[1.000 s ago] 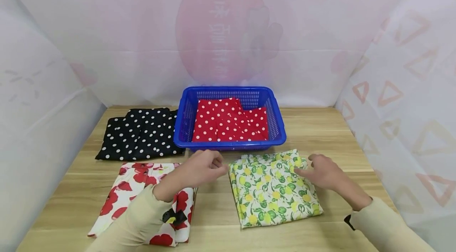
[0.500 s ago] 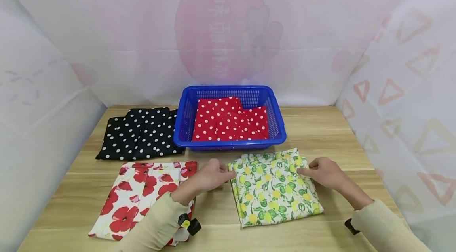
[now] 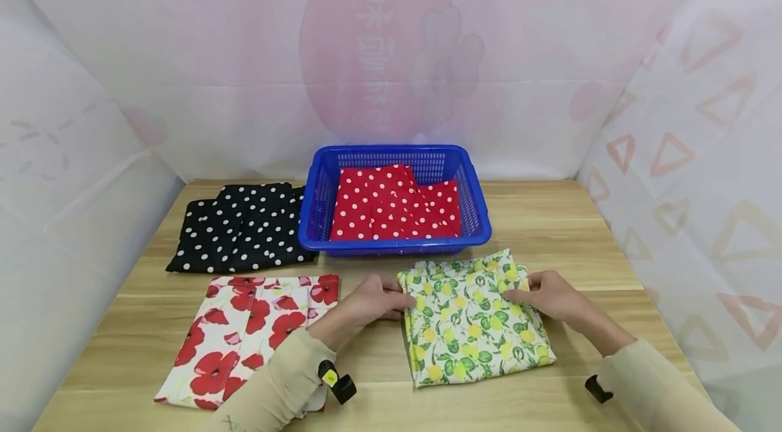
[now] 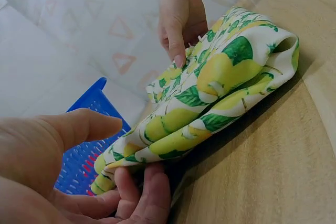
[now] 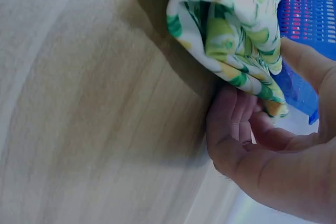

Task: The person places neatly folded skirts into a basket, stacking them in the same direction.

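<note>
Lemon-print cloth (image 3: 473, 327) | left edge shifted slightly rightward | left fingers (image 4: 156, 195) beneath

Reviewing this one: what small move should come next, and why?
Probably bring the thumb of the left hand down onto the lemon-print cloth. In the left wrist view, that hand's fingers are under the cloth's edge while the thumb looks raised; the right hand, opposite, has fingers beneath and thumb on top.
</note>
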`<state>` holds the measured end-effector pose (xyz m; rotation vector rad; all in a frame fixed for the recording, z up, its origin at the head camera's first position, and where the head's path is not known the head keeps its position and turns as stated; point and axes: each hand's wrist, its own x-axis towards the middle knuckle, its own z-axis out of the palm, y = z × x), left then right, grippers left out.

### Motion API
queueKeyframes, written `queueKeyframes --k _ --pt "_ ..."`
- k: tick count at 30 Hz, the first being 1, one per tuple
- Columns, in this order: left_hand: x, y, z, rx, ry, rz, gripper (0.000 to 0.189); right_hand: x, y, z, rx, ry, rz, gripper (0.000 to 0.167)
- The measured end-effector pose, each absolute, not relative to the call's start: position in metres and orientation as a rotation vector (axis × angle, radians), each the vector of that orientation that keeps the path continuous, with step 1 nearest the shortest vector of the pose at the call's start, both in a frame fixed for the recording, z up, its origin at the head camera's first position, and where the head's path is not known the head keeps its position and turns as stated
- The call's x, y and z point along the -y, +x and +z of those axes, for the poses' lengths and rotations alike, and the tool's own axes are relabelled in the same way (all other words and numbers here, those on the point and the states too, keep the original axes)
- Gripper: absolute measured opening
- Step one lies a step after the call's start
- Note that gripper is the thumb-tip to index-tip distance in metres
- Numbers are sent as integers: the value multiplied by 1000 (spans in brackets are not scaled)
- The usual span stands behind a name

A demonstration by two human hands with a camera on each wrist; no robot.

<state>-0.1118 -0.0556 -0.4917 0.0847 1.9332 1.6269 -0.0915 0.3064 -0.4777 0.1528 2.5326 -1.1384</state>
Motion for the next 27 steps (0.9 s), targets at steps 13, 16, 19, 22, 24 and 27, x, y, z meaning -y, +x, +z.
queueKeyframes --k 13,16,19,22,24,27 --pt "43 -114 -507 -1813 51 1738 34 -306 -87 -484 -2370 173 -1359 56" --pt "43 -114 -508 -1802 44 1745 32 -309 -87 -487 -2294 183 -1430 54" --pt "45 -114 -508 -1789 42 1754 32 -311 -86 -487 -2229 158 -1484 54" --pt "47 -112 -507 -1782 50 1758 33 -311 -85 -486 -2181 136 -1511 53" --pt "49 -110 -506 -1782 60 1757 32 -311 -83 -485 -2144 133 -1531 54" --pt "53 -108 -503 -1776 81 1759 33 -309 -80 -483 -2095 135 -1561 54"
